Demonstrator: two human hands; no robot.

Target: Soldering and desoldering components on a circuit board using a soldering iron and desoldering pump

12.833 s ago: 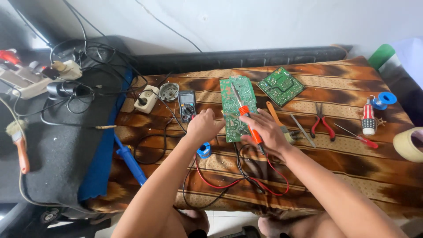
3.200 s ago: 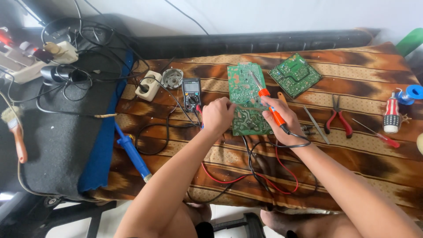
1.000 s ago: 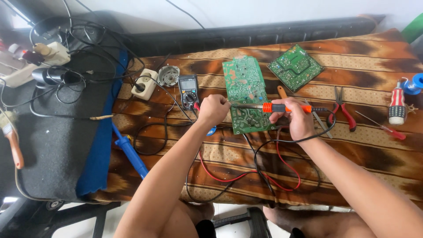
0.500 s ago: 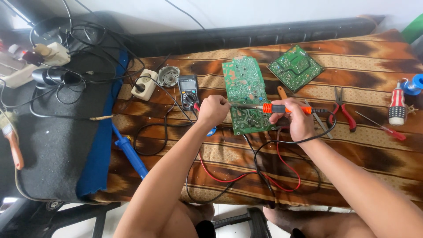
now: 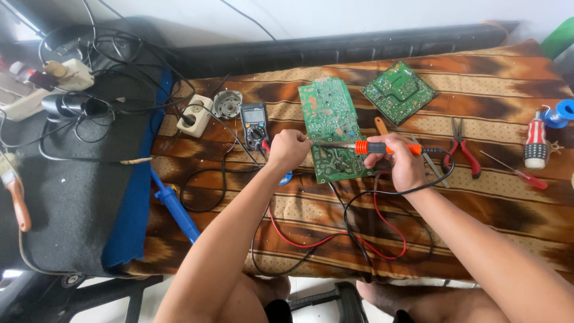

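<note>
Mid-solder: my right hand point(image 5: 402, 169) grips the iron point(image 5: 372, 147) flat, tip at my left hand point(image 5: 287, 149), whose fingers are pinched closed at the board point(image 5: 330, 130)'s left edge, can't tell on what. Board sits mid-cloth, joint unfinished. Versus 3 s back: iron swung from upright to level; last second, no change

Two circuit boards: a long one point(image 5: 330, 128) under both hands, a square one point(image 5: 399, 91) beyond the right hand point(image 5: 404, 167). One soldering iron point(image 5: 371, 147) in that hand. One multimeter point(image 5: 255, 117) and one socket point(image 5: 194, 115) beyond the left hand point(image 5: 288, 149). One pair of pliers point(image 5: 463, 146) and two screwdrivers point(image 5: 536, 145) point(image 5: 514, 171) right of the right hand.
</note>
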